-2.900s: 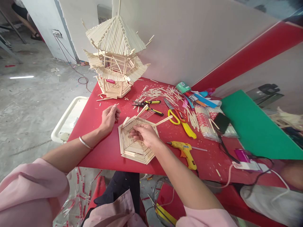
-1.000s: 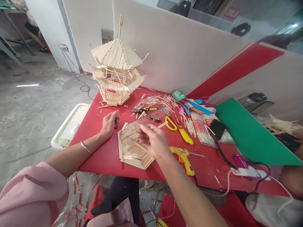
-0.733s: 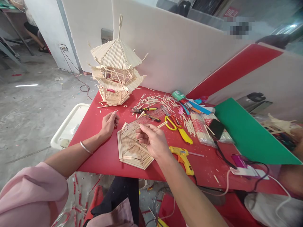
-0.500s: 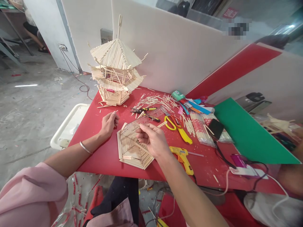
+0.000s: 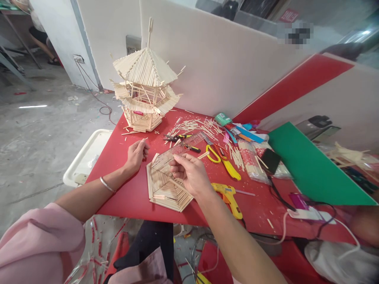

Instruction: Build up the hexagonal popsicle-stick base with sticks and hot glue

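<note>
A flat hexagonal panel of wooden sticks [image 5: 162,186] lies on the red table [image 5: 130,193] in front of me. My right hand [image 5: 192,173] hovers over its right side, fingers pinched on a clear plastic ruler [image 5: 180,148] that slants across the panel's far edge; a thin stick also lies under the palm. My left hand [image 5: 135,154] rests on the table just left of the panel, fingers curled loosely with nothing visible in them. A tall stick pagoda model [image 5: 145,90] stands at the table's far left corner.
Behind the panel lie pliers [image 5: 177,138], yellow scissors [image 5: 220,157], loose sticks [image 5: 192,126] and packs of sticks [image 5: 251,159]. A yellow glue gun [image 5: 229,197] sits right of my hand. A green board [image 5: 314,169] and cables lie at the right. A white tray [image 5: 85,154] sits beside the table.
My right hand left the panel's centre and picked up the clear ruler, holding it over the far edge. In the last second the ruler's far end tilted slightly upward. My left hand stayed still.
</note>
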